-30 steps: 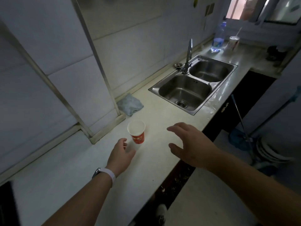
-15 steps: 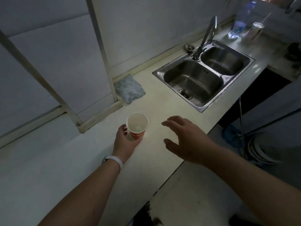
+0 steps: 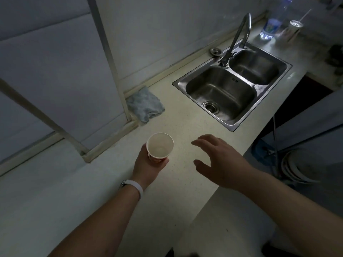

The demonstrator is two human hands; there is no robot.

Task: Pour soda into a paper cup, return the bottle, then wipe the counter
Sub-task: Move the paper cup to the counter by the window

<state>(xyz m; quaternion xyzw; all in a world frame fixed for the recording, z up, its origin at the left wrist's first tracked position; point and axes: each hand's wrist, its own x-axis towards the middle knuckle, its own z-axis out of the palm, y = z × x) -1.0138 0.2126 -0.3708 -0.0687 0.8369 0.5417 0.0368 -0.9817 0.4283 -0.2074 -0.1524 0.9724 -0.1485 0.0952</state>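
Observation:
A white paper cup (image 3: 159, 145) with red print on its side is in my left hand (image 3: 148, 166), which wraps around its lower part; the inside looks empty. My right hand (image 3: 220, 164) hovers over the pale counter (image 3: 185, 117) just right of the cup, fingers spread, holding nothing. A clear plastic bottle (image 3: 272, 23) with a blue label stands at the far end of the counter beyond the sink. A grey-blue cloth (image 3: 144, 104) lies crumpled against the wall.
A steel double sink (image 3: 232, 89) with a tall faucet (image 3: 239, 34) fills the counter's far half. A can with a straw (image 3: 294, 29) stands beside the bottle. A slanted frame (image 3: 104, 52) leans on the wall at left. The counter's front edge drops at right, above stacked plates (image 3: 295, 167).
My left hand reached the cup, closed around it and drew it slightly toward me. My right hand stayed open beside it. The view tilted down and closer.

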